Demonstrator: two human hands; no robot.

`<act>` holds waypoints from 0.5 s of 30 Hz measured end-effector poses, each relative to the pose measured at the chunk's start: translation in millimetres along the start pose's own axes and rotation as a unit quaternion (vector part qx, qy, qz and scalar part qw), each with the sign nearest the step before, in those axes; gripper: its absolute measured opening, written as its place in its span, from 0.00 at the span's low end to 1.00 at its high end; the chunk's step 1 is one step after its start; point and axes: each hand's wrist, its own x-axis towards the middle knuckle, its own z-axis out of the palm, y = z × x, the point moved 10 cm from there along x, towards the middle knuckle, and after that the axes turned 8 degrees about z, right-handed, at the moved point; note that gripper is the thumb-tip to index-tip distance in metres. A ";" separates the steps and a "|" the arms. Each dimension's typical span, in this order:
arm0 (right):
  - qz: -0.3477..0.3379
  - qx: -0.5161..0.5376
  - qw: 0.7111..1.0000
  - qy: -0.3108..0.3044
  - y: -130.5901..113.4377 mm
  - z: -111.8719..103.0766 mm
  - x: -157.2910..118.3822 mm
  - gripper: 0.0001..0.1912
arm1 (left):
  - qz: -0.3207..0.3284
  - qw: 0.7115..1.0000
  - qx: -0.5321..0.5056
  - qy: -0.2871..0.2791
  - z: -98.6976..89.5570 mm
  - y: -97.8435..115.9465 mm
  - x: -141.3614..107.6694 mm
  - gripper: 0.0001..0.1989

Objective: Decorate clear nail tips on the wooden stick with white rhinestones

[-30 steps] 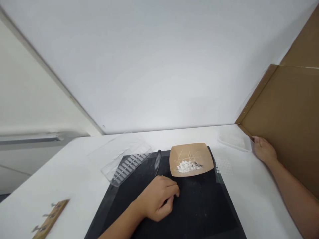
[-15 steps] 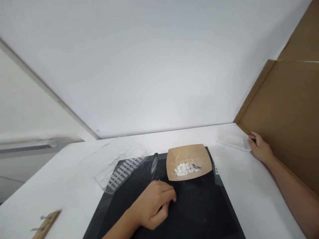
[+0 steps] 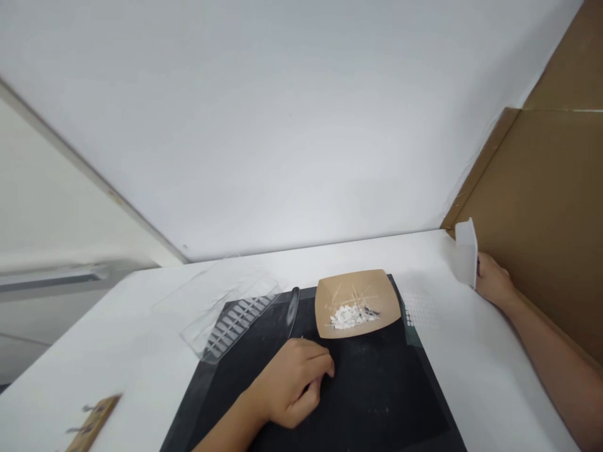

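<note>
My left hand (image 3: 296, 383) rests on the black mat (image 3: 377, 389), its fingers curled together; whether anything small is between them is hidden. At the right, near the cardboard, my right hand (image 3: 494, 281) grips a white translucent plastic container (image 3: 466, 254), tipped up on its side. A brown paper tray (image 3: 358, 282) sits at the mat's back edge, with white bits and thin sticks inside. Behind my left hand lies a dark, narrow tool (image 3: 293, 311), partly hidden by the hand.
Clear plastic trays (image 3: 235, 323) overlap the mat's back left corner. A sheet of small white dots (image 3: 421, 309) lies right of the paper tray. A wooden piece with metal pegs (image 3: 94, 424) is at the lower left. Cardboard (image 3: 546, 220) walls the right side.
The plastic container, lying flat before, is now lifted and tipped up in my right hand. My left hand has stayed nearly still.
</note>
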 end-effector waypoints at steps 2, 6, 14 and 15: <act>0.002 -0.003 1.000 0.003 2.3 1.3 0.9 0.25 | 0.000 1.000 0.000 -0.003 0.5 0.0 -0.2 0.13; 0.000 -0.001 1.000 0.020 2.7 0.3 0.3 0.24 | -0.004 1.000 -0.002 -0.007 1.4 -1.6 -1.6 0.13; -0.018 0.049 0.997 0.059 -6.8 -13.0 -7.3 0.24 | -0.003 1.000 0.006 -0.008 0.7 -0.2 -1.8 0.14; -0.019 0.056 0.996 0.062 -7.5 -15.2 -8.0 0.24 | -0.003 1.000 0.008 -0.007 0.4 -0.1 -1.6 0.13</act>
